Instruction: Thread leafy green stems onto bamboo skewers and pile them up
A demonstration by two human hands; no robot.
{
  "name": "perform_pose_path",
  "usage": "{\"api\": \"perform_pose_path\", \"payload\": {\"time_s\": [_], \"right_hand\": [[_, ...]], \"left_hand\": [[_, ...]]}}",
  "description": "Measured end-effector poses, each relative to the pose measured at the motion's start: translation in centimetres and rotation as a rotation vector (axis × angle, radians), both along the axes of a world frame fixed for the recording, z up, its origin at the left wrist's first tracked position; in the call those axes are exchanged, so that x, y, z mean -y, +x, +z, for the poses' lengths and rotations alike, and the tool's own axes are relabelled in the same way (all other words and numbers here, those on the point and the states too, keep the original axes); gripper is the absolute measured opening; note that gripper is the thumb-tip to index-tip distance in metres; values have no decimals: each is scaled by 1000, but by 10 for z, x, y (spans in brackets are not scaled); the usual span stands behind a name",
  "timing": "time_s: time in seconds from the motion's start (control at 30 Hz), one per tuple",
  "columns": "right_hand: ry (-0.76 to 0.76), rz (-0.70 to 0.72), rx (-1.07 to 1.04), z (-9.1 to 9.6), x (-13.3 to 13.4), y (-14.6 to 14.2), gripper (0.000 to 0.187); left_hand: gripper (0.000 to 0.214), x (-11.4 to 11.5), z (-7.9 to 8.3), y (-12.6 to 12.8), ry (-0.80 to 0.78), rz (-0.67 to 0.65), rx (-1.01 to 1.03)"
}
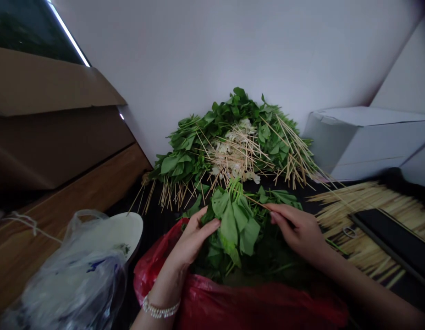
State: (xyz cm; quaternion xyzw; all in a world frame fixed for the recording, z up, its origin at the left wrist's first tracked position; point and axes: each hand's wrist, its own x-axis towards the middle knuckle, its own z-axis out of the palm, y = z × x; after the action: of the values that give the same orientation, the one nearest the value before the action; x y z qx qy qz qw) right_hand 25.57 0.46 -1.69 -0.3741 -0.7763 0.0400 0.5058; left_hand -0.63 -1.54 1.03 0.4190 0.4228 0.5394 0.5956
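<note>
My left hand (193,238) pinches a bunch of green leaves (234,224) held over a red plastic bag (240,305) full of more greens. My right hand (296,229) is closed on a thin bamboo skewer (256,202) whose tip goes into the leaf bunch. Both hands work close together above the bag. A bead bracelet sits on my left wrist.
A heap of skewered greens (233,142) lies against the white wall. Loose bamboo skewers (356,215) spread at the right with a dark flat object (394,240) on them. A white box (363,137) stands at the right, cardboard (50,114) at the left, and a clear plastic bag (74,275) with a white plate (124,231) at the lower left.
</note>
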Motion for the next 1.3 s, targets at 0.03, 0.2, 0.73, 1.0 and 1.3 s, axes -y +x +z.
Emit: {"api": "perform_pose_path", "payload": {"time_s": [0.03, 0.2, 0.73, 1.0, 1.3], "right_hand": [[-9, -4, 8, -1, -1, 0, 24], [-52, -24, -12, -3, -3, 1, 22], [153, -66, -52, 7, 5, -1, 26], [348, 60, 120, -12, 8, -8, 39], [424, 39, 316, -8, 9, -4, 45]], "left_hand": [[46, 1, 1, 2, -6, -16, -1], [34, -1, 5, 9, -21, -14, 90], [65, -15, -6, 1, 138, 238, 76], [87, -10, 1, -12, 539, 210, -329], [43, 17, -5, 2, 121, 253, -89]]}}
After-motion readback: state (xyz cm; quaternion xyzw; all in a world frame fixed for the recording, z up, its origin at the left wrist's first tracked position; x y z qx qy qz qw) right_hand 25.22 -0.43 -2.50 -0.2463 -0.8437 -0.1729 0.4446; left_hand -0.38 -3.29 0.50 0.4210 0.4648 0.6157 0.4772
